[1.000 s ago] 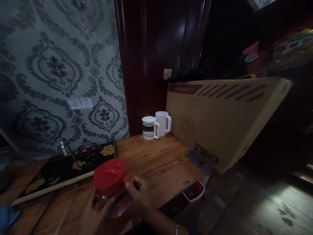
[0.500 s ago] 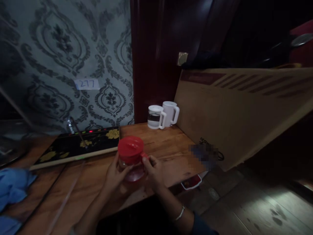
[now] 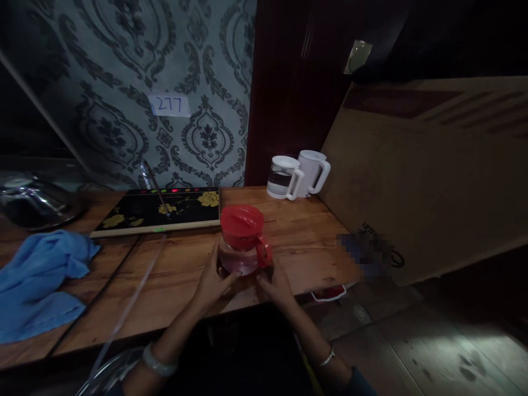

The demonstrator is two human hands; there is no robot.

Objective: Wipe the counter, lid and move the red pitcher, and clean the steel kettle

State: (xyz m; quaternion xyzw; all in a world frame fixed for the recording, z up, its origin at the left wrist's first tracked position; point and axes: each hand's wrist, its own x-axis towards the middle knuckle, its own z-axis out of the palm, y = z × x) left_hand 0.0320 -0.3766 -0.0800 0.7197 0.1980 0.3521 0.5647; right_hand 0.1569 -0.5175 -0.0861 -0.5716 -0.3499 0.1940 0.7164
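A clear glass jug (image 3: pixel 240 259) with a red lid (image 3: pixel 242 223) and a red handle (image 3: pixel 264 250) is upright over the front part of the wooden counter. I cannot tell whether its base touches the wood. My left hand (image 3: pixel 211 283) is wrapped round the jug's lower left side, thumb across the front. Low on the right, below the handle, my right hand (image 3: pixel 279 286) curls against the jug, its far fingers hidden. Behind, a glass jug with a white lid (image 3: pixel 284 179) stands beside an opaque white jug (image 3: pixel 310 173).
On the left lie a black flowered panel (image 3: pixel 185 209) with a curved spout (image 3: pixel 155 184), a blue cloth (image 3: pixel 45 275) and a clear hose (image 3: pixel 127 308). A metal kettle (image 3: pixel 35 201) stands behind the cloth. A large cardboard box (image 3: pixel 412 181) borders the counter (image 3: pixel 305 242) on the right.
My right hand has moved off the red handle to the jug's lower right side. My left hand has slid lower on the glass. The view has shifted, bringing the kettle and more cloth in.
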